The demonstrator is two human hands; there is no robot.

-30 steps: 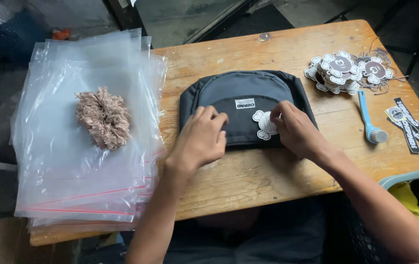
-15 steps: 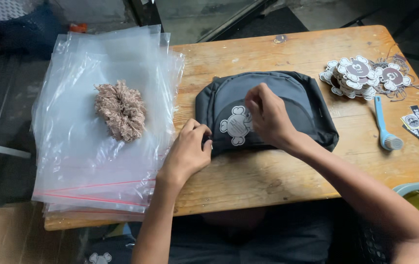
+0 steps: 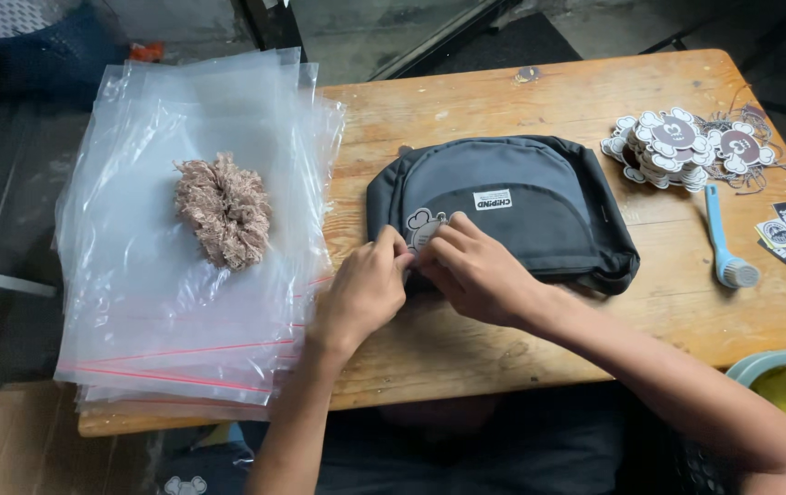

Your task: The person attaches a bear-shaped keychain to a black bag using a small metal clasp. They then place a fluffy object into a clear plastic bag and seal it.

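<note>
Both hands (image 3: pixel 429 275) moved left, pinching tag (image 3: pixel 422 225) on bag (image 3: pixel 539 206).

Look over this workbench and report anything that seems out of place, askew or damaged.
Little stands out. The stack of clear bags overhangs the table's left edge, and a frayed tan bundle sits loose on it. Both hands, left and right, meet at the tag on the undamaged dark bag.

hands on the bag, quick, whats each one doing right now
Left hand: fingers pinched at the cut-out tag on the dark bag.
Right hand: fingers pinched on the same tag.
</note>
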